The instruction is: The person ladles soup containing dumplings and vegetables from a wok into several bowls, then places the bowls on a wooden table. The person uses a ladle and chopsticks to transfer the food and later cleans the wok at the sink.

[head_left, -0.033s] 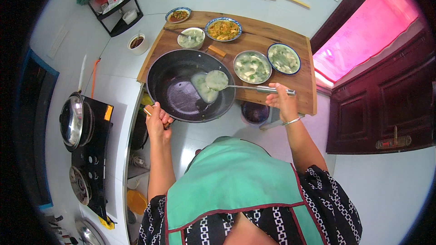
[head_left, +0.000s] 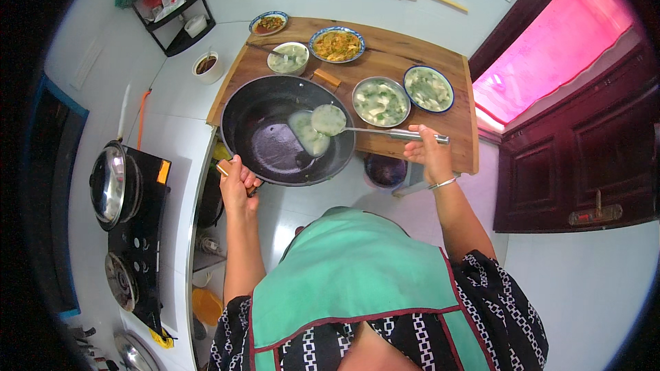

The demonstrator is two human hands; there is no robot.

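My left hand (head_left: 238,182) is wrapped round the wooden side handle of a big dark wok (head_left: 251,113), tilted so its soup pools toward the right side. In my right hand (head_left: 432,156) is the metal handle of a ladle (head_left: 328,120), gripped between thumb and fingers. The ladle's bowl, full of pale soup with green bits, is inside the wok just over the pooled soup (head_left: 307,144). Right of the wok stand a bowl of soup with white pieces and greens (head_left: 381,102) and a blue-rimmed bowl of similar soup (head_left: 429,88).
On the wooden table (head_left: 440,134) are a smaller soup bowl with a utensil (head_left: 289,59), a plate of orange-yellow food (head_left: 337,45) and a small sauce dish (head_left: 269,24). A white cup (head_left: 206,67) stands on the counter. A lidded pan (head_left: 110,182) sits on the stove (head_left: 137,240) at left.
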